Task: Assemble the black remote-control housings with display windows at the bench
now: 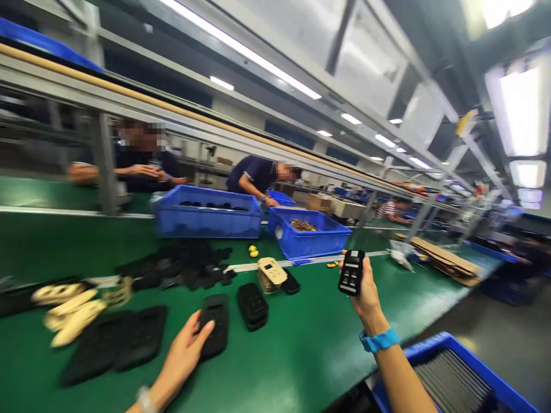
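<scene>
My right hand (367,291) is raised above the green table and grips a small black remote control (351,272) with white buttons, held upright. My left hand (186,348) rests low on the table, its fingers laid over a black remote shell (215,323). Another black shell (252,306) lies just right of it. A stack of cream circuit boards (271,273) sits beyond. A heap of black parts (181,265) spreads across the middle of the table.
Two blue bins (206,221) (307,236) stand at the far side. People work across the table behind a metal frame. Cream boards (71,312) and black mats (116,344) lie left. Another blue bin (456,373) is at bottom right, flattened cardboard (443,259) far right.
</scene>
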Available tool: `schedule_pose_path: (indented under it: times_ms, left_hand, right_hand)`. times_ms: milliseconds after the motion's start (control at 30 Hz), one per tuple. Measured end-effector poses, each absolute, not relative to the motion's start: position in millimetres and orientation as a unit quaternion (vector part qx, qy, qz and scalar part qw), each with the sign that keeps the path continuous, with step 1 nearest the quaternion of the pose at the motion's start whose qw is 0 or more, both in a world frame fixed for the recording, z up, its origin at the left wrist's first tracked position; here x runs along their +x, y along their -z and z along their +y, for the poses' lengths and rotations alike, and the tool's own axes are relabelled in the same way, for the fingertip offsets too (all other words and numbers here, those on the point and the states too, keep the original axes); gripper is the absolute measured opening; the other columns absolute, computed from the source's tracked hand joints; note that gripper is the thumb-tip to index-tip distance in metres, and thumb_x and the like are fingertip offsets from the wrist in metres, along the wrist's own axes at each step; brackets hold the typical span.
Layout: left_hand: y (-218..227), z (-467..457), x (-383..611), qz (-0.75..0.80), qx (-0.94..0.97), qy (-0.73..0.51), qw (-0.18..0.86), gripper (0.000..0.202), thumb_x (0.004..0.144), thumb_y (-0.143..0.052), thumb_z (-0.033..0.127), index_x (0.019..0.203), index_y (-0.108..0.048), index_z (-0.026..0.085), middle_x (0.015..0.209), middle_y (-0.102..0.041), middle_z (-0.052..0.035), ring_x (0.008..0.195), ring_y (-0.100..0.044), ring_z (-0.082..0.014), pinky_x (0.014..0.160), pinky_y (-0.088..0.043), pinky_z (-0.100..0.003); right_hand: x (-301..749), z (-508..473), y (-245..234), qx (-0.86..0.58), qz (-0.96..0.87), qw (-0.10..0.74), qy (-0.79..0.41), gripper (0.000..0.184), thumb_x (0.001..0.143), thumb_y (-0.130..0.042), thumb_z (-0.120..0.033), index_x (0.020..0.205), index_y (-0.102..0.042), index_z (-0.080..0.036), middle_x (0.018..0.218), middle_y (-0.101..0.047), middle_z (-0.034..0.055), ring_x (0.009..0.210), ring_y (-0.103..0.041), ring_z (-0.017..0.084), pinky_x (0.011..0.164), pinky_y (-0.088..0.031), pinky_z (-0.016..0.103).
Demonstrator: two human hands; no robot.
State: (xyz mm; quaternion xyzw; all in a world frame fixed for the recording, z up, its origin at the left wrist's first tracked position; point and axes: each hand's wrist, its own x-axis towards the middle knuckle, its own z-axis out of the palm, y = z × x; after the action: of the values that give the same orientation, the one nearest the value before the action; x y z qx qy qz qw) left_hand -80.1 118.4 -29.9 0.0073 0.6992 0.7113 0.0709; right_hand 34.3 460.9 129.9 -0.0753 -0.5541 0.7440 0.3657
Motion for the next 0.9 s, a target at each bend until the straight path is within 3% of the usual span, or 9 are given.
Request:
schedule_pose_path:
  times_ms: [67,167,267,367,567,700,900]
  left_hand:
    - [14.1,123.6,-71.2,0.600,0.025,-0.789,0.130,0.069,0.057,-0.079,0.049,0.114,-0.056,0.018,0.108,-0.071,-0.0122,0.110,-0.062,-0.0329,0.090,-0.052,-0.039]
    - [3.9,125.2,-64.8,0.523,0.013,-0.839,0.149,0.069,0.053,-0.084,0.046,0.109,-0.057,0.016,0.096,-0.074,-0.0091,0.092,-0.068,-0.0268,0.079,-0.053,-0.033]
    - [3.6,120.9,-59.1,0.500,-0.003,-0.853,0.151,0.071,0.053,-0.085,0.044,0.111,-0.057,0.014,0.094,-0.074,-0.0094,0.088,-0.067,-0.0246,0.075,-0.052,-0.031]
    - [2.1,116.9,-53.9,0.477,-0.009,-0.863,0.166,0.069,0.057,-0.084,0.042,0.114,-0.057,0.014,0.097,-0.073,-0.0102,0.089,-0.066,-0.0237,0.075,-0.051,-0.031]
    - [-4.6,115.1,-50.0,0.431,0.004,-0.883,0.189,0.052,0.070,-0.075,0.043,0.111,-0.061,0.015,0.112,-0.069,-0.0107,0.106,-0.061,-0.0257,0.084,-0.049,-0.032]
    - [-4.0,115.6,-47.6,0.411,0.019,-0.886,0.214,0.044,0.076,-0.071,0.039,0.113,-0.062,0.016,0.113,-0.068,-0.0102,0.109,-0.059,-0.0261,0.088,-0.047,-0.033]
    - [0.9,117.0,-47.1,0.408,0.015,-0.881,0.241,0.044,0.079,-0.069,0.037,0.116,-0.061,0.015,0.112,-0.069,-0.0119,0.103,-0.062,-0.0256,0.084,-0.048,-0.034]
  right_hand:
    - [21.8,428.7,-118.4,-0.050,-0.536,0.289,-0.791,0.059,0.073,-0.067,-0.066,0.118,-0.062,-0.027,0.077,-0.065,-0.0011,0.062,-0.056,0.012,0.055,-0.045,0.021]
    - [2.5,378.4,-92.5,-0.035,-0.474,0.146,-0.867,0.063,0.071,-0.072,-0.064,0.124,-0.058,-0.032,0.081,-0.066,0.0000,0.064,-0.058,0.013,0.054,-0.047,0.020]
    - [-19.6,341.2,-70.9,-0.035,-0.422,0.040,-0.905,0.063,0.068,-0.074,-0.065,0.118,-0.061,-0.029,0.080,-0.065,0.0019,0.063,-0.057,0.013,0.051,-0.046,0.019]
    - [-39.6,317.9,-57.2,-0.031,-0.388,-0.012,-0.921,0.059,0.068,-0.076,-0.061,0.114,-0.062,-0.027,0.076,-0.061,0.0004,0.057,-0.050,0.010,0.046,-0.042,0.017]
    - [-50.8,298.5,-31.7,-0.050,-0.443,-0.007,-0.895,0.053,0.070,-0.083,-0.036,0.117,-0.059,-0.030,0.066,-0.048,-0.0067,0.047,-0.035,0.004,0.039,-0.027,0.010]
    - [-44.8,293.6,-19.4,-0.057,-0.558,0.033,-0.827,0.052,0.072,-0.080,-0.043,0.117,-0.059,-0.026,0.056,-0.033,-0.0104,0.043,-0.026,0.004,0.035,-0.027,0.010]
    - [-42.2,290.9,-21.8,-0.014,-0.611,0.066,-0.789,0.052,0.074,-0.077,-0.047,0.117,-0.059,-0.024,0.063,-0.041,-0.0084,0.041,-0.033,0.005,0.032,-0.036,0.015]
